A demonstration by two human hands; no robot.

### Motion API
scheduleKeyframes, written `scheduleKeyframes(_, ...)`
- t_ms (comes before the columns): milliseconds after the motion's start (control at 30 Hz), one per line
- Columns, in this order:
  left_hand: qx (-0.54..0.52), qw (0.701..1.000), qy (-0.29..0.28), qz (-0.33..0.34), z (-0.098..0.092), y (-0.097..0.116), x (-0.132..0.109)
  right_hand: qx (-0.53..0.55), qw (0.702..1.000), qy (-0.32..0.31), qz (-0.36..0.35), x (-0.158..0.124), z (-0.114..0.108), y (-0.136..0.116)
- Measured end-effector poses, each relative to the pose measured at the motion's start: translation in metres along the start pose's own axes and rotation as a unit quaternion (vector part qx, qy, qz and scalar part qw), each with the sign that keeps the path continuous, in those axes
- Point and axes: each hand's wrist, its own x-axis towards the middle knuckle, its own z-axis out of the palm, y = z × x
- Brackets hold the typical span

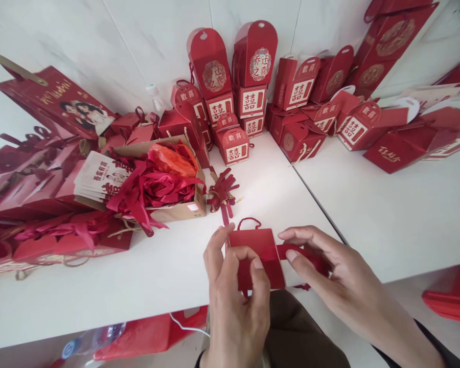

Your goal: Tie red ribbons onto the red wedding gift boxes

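Note:
A small red gift box (pixel 255 238) lies near the front edge of the white table, with a twisted cord loop (pixel 250 221) showing behind it. My left hand (pixel 235 286) grips its left side, fingers along the edge and thumb bent over the top face. From the box's right side a red ribbon (pixel 282 251) runs into my right hand (pixel 331 268). There the thumb and forefinger pinch it, and more of the ribbon is bunched in the palm. The box's underside is hidden.
Left of the hands, a cardboard carton (pixel 184 208) holds red ribbons beside rows of red boxes (pixel 53 235). Dark red tassels (pixel 223 189) lie behind my box. Stacked gift boxes (pixel 252 102) line the wall. A plastic bottle (pixel 99 337) is below the table.

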Motion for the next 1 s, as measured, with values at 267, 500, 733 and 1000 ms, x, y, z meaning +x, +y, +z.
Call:
scheduleKeyframes(267, -0.034, 0.997, 0.031, 0.065, -0.008, -0.009, -0.003, -0.138, 0.969, 0.015, -0.206, 0.009, 0.01, -0.015)
scheduleKeyframes(500, -0.053, 0.996, 0.071, 0.014, -0.014, -0.022, -0.005, -0.097, 0.973, -0.043, -0.206, 0.024, 0.025, -0.03)
scheduleKeyframes(733, -0.196, 0.968, 0.078, -0.139, -0.014, -0.023, -0.008, -0.123, 0.97, -0.045, -0.204, 0.03, 0.036, -0.027)
scheduleKeyframes(1000, -0.24, 0.953, 0.089, -0.164, -0.013, -0.023, -0.01, -0.119, 0.971, -0.04, -0.203, 0.034, 0.042, -0.033)
